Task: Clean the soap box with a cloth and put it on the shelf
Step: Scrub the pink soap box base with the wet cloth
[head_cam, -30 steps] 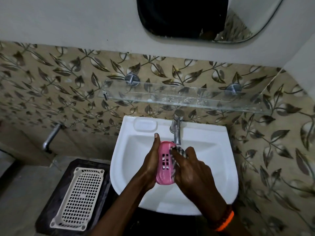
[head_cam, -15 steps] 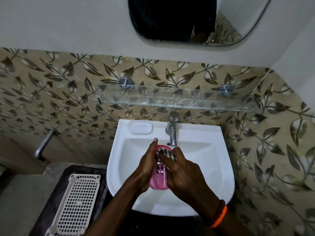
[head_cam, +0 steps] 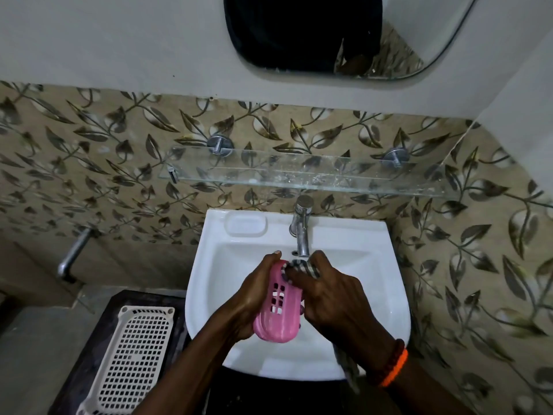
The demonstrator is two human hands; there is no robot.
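A pink soap box [head_cam: 276,310] with slotted holes is held over the white basin [head_cam: 386,289]. My left hand [head_cam: 251,298] grips its left side from below. My right hand [head_cam: 332,295] is closed on a striped grey cloth [head_cam: 302,266] and presses it against the box's far top end. A loose tail of the cloth [head_cam: 348,369] hangs under my right wrist. The glass shelf [head_cam: 419,184] is fixed to the tiled wall above the tap, with nothing on it.
A chrome tap [head_cam: 301,226] stands at the basin's back, just beyond my hands. A white perforated tray [head_cam: 131,357] lies on a dark stand to the left. A wall tap [head_cam: 74,253] sticks out at left. A mirror [head_cam: 329,34] hangs above.
My right hand with the cloth has slid from the box's middle up to its far end. The box has turned more face up, showing more of its slotted surface.
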